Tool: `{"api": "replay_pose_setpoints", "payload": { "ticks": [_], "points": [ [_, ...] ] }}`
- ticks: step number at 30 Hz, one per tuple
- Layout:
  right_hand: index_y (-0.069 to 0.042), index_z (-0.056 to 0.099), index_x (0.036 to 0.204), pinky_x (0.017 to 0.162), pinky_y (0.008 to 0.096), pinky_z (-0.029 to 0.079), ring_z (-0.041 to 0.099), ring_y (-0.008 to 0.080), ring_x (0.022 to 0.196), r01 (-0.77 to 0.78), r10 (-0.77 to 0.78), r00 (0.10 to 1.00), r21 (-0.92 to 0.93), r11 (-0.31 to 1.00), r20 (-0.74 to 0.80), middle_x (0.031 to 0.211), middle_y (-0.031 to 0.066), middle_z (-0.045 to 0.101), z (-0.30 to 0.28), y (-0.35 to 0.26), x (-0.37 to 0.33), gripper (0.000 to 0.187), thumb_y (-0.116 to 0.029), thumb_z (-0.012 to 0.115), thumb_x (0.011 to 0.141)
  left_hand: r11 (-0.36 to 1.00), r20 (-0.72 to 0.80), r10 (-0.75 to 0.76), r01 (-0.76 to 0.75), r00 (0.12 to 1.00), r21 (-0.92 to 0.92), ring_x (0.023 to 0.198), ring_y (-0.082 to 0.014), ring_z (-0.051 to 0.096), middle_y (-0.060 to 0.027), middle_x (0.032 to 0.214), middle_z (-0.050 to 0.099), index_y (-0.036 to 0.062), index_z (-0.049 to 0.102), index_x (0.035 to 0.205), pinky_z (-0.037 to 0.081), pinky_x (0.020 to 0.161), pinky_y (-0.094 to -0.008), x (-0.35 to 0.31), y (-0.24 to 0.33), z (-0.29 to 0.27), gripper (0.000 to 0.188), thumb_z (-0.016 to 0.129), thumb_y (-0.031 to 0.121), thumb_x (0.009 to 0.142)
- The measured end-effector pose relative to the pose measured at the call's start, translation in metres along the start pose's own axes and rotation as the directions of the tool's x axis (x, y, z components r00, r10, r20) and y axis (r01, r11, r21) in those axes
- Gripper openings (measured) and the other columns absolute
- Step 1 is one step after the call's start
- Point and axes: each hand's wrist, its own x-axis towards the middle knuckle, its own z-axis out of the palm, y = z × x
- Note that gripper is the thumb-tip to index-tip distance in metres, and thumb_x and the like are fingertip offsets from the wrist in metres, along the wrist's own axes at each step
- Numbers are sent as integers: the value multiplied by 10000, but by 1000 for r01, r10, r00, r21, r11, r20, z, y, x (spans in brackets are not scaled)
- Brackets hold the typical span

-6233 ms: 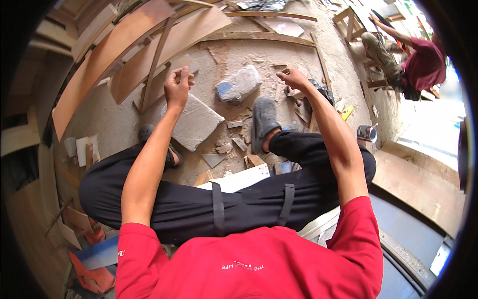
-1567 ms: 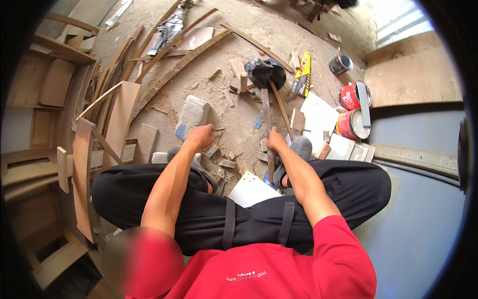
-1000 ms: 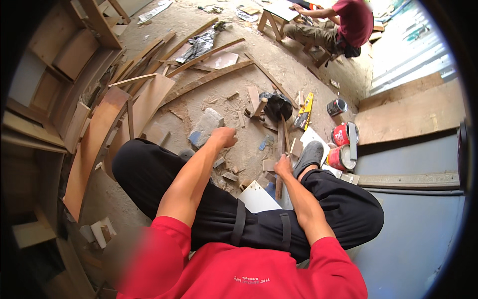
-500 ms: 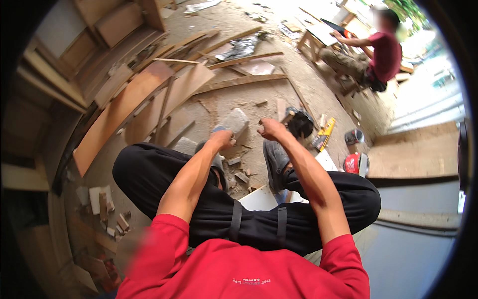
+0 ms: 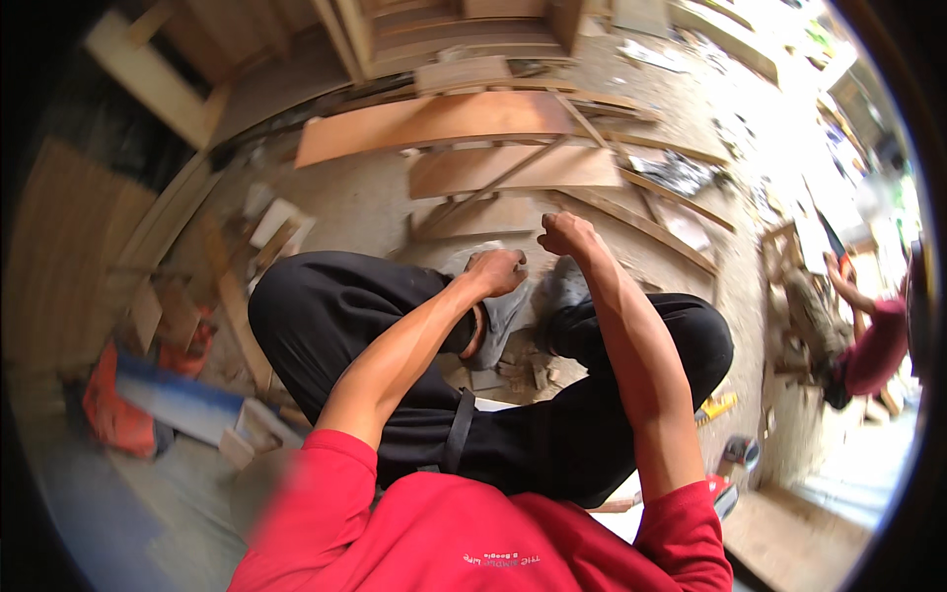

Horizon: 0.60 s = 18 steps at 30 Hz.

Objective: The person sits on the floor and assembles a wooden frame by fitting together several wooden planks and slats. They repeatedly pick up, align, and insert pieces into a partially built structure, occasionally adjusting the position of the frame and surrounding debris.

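My left hand [image 5: 496, 271] is curled closed in front of my left knee, above a grey shoe [image 5: 505, 321]. Beside it lies a pale grey block [image 5: 460, 259], partly hidden by the hand. My right hand [image 5: 568, 234] is also closed, a little farther out and to the right, above the other grey shoe [image 5: 566, 284]. The hands are apart. Whatever either set of fingers may hold is hidden or too small to name. Small wood scraps [image 5: 538, 373] lie on the ground between my feet.
Ahead lie a long orange-brown board [image 5: 434, 128] and several loose planks [image 5: 513, 170]. Wooden cabinet frames [image 5: 464, 39] stand beyond. A yellow tool [image 5: 717, 407] and a can [image 5: 740, 452] are at right, where another person [image 5: 873, 345] sits. An orange bag [image 5: 118, 405] lies left.
My view has turned left, so the boards and the other person now appear farther right. My left hand has come closer to my right hand and now covers part of the grey block.
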Motion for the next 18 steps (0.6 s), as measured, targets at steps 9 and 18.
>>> {"api": "replay_pose_setpoints", "payload": {
  "ticks": [9, 18],
  "points": [
    [-65, 653, 1027, 816, 434, 516, 624, 321, 999, 465, -457, 883, -68, 883, 107, 1034, 166, 655, 60, -131, 57, 317, -258, 600, 781, 884, -216, -466, 444, 858, -146, 964, -327, 622, -154, 1010, 664, 65, 625, 1070, 478, 842, -418, -142, -118, -16, 360, 600, 314, 812],
    [-110, 552, 1188, 854, 451, 481, 598, 335, 1031, 635, -618, 765, -60, 770, 181, 1069, 175, 636, 63, -242, 28, 412, -314, 589, 832, 726, -183, -684, 636, 706, -260, 965, -328, 619, -149, 1022, 659, 72, 601, 1099, 472, 835, -458, -249, -191, 28, 369, 580, 321, 827]
  ]
}}
